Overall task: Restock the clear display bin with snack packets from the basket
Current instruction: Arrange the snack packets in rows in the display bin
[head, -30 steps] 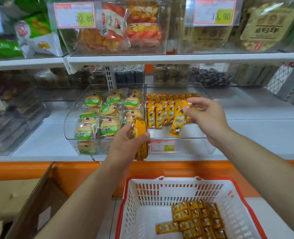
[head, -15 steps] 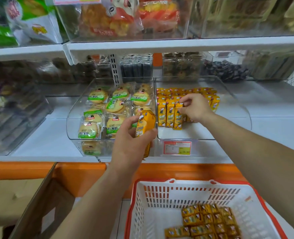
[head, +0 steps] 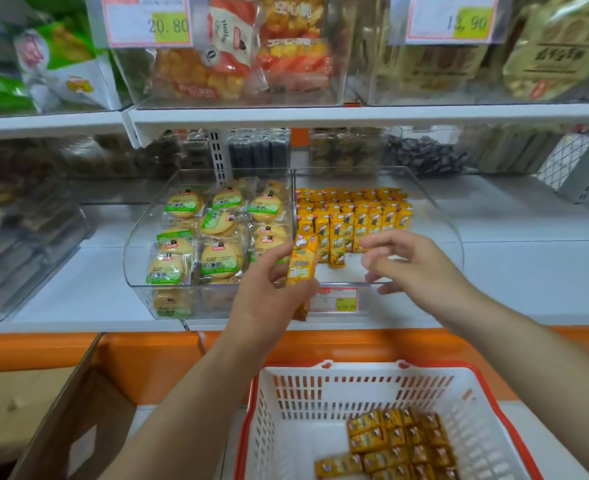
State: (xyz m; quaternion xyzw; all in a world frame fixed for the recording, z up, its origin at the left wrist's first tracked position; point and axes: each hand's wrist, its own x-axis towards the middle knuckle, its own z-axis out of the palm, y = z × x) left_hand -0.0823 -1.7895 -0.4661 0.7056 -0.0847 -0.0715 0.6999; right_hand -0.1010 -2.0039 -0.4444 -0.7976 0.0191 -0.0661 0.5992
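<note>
The clear display bin [head: 438,216] on the white shelf holds rows of yellow snack packets [head: 352,220] standing upright. My left hand [head: 269,292] grips a small stack of yellow packets [head: 301,261] at the bin's front left corner. My right hand [head: 410,261] hovers over the bin's front, fingers loosely spread and holding nothing, a short way right of the held packets. Below, the white basket with a red rim [head: 286,410] contains several more yellow packets [head: 400,445] in its right half.
A second clear bin [head: 137,265] with green-labelled round biscuits stands directly left. A price tag [head: 334,299] is on the bin front. The upper shelf edge [head: 355,116] overhangs. An open cardboard box [head: 61,410] sits at lower left beside the orange ledge.
My right hand let go of the packets it set in the row and drew back toward the bin's front, now empty. My left hand stayed at the front left corner with its stack.
</note>
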